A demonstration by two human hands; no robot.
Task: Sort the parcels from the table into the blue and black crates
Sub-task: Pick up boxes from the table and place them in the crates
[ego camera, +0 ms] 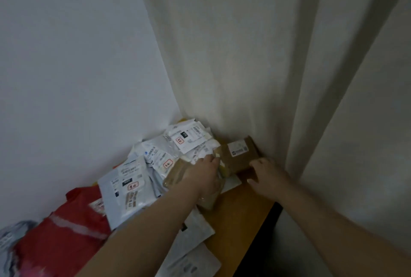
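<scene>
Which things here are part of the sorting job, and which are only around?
Job: brown box, white mailers, red parcel, clear-wrapped packet, left hand, right hand.
Around: curtain, wall, wooden table.

White wall (pixel 66 65), pale curtain (pixel 255 54), wooden table (pixel 240 212), dim light

Two bare forearms reach forward from the lower edge of the view and converge toward the centre. The left arm enters from the lower left, extended nearly straight; the left hand (pixel 205 169) lies palm down, back toward the camera, its fingers pointing forward and largely hidden from view. The right arm enters from the lower right; the right hand (pixel 265 173) is palm down, fingers loosely curled, thumb pointing inward.
</scene>
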